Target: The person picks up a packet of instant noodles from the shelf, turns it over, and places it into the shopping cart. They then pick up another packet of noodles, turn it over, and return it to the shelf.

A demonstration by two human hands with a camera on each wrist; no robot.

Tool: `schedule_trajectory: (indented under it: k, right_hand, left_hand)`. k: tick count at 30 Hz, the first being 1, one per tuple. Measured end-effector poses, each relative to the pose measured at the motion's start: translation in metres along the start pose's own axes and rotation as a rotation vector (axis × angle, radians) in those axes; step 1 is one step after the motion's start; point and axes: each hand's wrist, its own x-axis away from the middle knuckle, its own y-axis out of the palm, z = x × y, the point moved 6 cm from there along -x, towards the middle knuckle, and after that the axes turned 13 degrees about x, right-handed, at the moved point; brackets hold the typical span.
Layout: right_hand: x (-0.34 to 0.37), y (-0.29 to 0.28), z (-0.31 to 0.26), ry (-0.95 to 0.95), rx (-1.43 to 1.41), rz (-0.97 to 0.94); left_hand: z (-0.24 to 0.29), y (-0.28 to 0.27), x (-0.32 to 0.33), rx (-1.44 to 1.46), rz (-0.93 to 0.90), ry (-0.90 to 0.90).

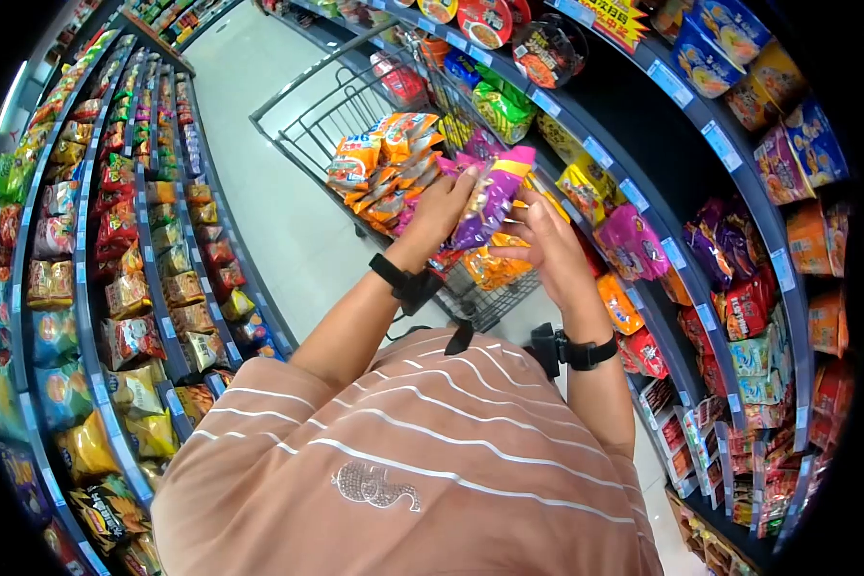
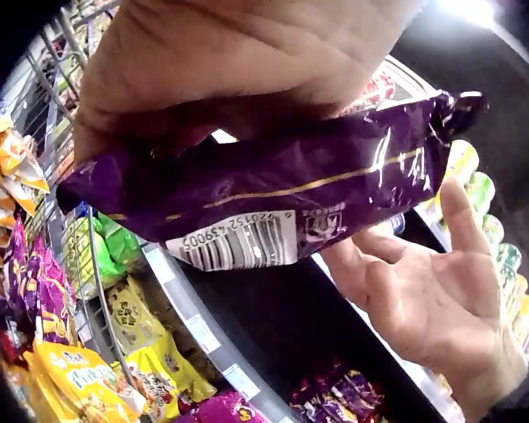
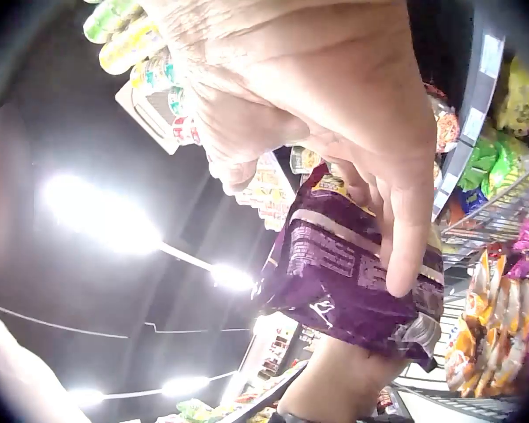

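Observation:
A purple snack bag [image 1: 492,204] with a yellow band is held up in front of the chest, above the cart. My left hand [image 1: 444,205] grips it from the left side. In the left wrist view, the bag [image 2: 273,189] shows a white barcode panel below a thin gold line. My right hand [image 1: 553,252] is at the bag's right side, with its fingers extended. Its fingertips [image 2: 370,291] are right at the bag's lower edge in the left wrist view. Printed text covers the bag's face [image 3: 335,273] in the right wrist view, where the right fingers overlap it.
A wire shopping cart [image 1: 293,125] stands ahead, holding several orange-and-white snack packs [image 1: 384,163] and orange-yellow bags [image 1: 497,269]. Shelves of packaged food flank the aisle. Purple bags [image 1: 725,240] and a magenta bag [image 1: 632,242] sit on the right shelves. Pale floor [image 1: 250,182] runs ahead.

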Motion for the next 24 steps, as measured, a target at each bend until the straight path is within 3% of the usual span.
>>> schedule_trajectory:
  k: [2, 6, 7, 15, 19, 22, 24]
  right_hand:
    - [0.004, -0.016, 0.009, 0.009, -0.081, -0.024]
    - [0.017, -0.047, 0.019, 0.055, -0.219, 0.067]
    - [0.021, -0.057, 0.022, 0.077, -0.214, 0.095]
    - [0.065, -0.139, 0.048, 0.081, -0.366, 0.261]
    - [0.089, -0.174, 0.036, 0.046, -0.387, 0.277]
    - [0.103, -0.197, 0.034, 0.026, -0.395, 0.245]
    - [0.112, -0.217, 0.04, 0.046, -0.386, 0.205]
  left_hand:
    - [0.001, 0.001, -0.004, -0.324, 0.078, 0.0]
    - [0.017, 0.025, 0.005, -0.055, 0.007, -0.017]
    - [0.017, 0.027, 0.001, -0.113, 0.017, 0.093]
    - [0.034, 0.1, 0.015, 0.2, -0.15, 0.028]
    - [0.043, 0.139, 0.027, 0.192, -0.253, -0.241]
    - [0.043, 0.184, 0.037, 0.589, -0.466, -0.395]
    - [0.036, 0.203, 0.034, 0.649, -0.477, -0.414]
